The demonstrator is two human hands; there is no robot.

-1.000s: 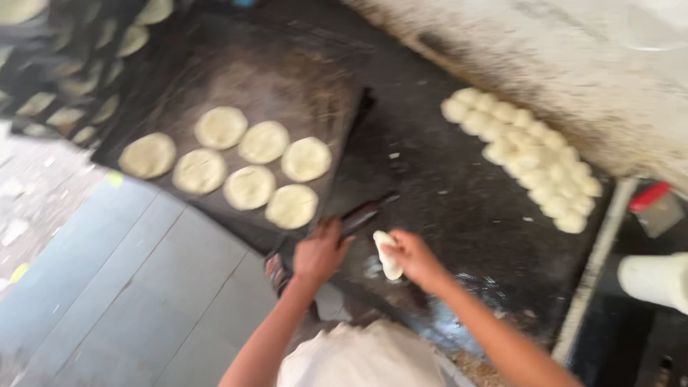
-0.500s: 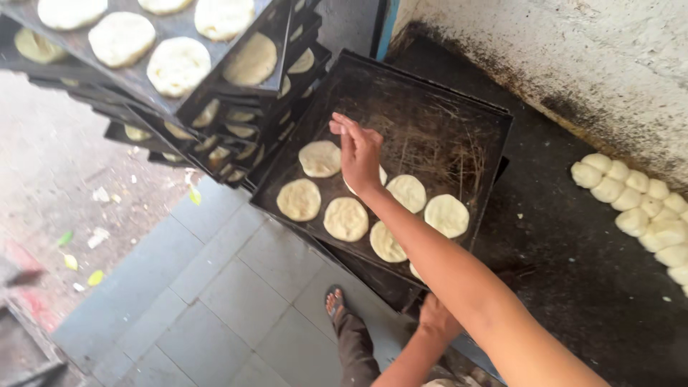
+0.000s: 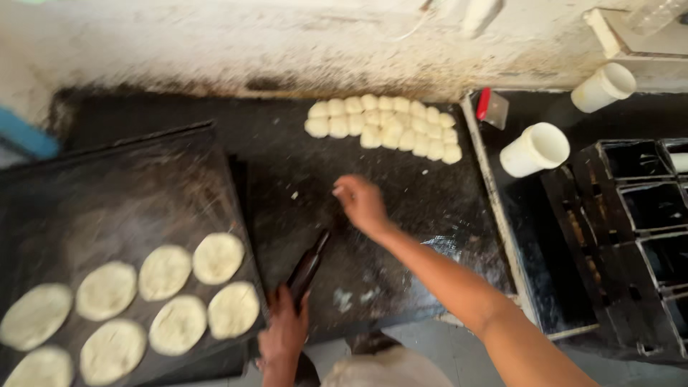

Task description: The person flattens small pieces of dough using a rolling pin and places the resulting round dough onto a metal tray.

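Note:
My left hand point(image 3: 285, 331) grips the near end of a dark rolling pin point(image 3: 308, 268) that lies on the black worktop point(image 3: 401, 215). My right hand point(image 3: 360, 202) hovers empty over the middle of the worktop, fingers loosely spread, stretched toward a cluster of small pale dough balls point(image 3: 387, 127) at the back by the wall. To the left, a black baking tray point(image 3: 115, 208) carries several flattened round dough discs point(image 3: 165, 294) in two rows along its near part.
A stained white wall point(image 3: 287, 43) runs behind the worktop. Two white cups point(image 3: 534, 149) and a small red-topped object point(image 3: 489, 106) stand to the right. Dark loaf tins point(image 3: 638, 215) fill the far right. Grey floor tiles point(image 3: 459, 351) show below.
The view swung from the rack and tray on the left to the worktop. My right hand left the discs on the tray and now reaches toward the dough balls.

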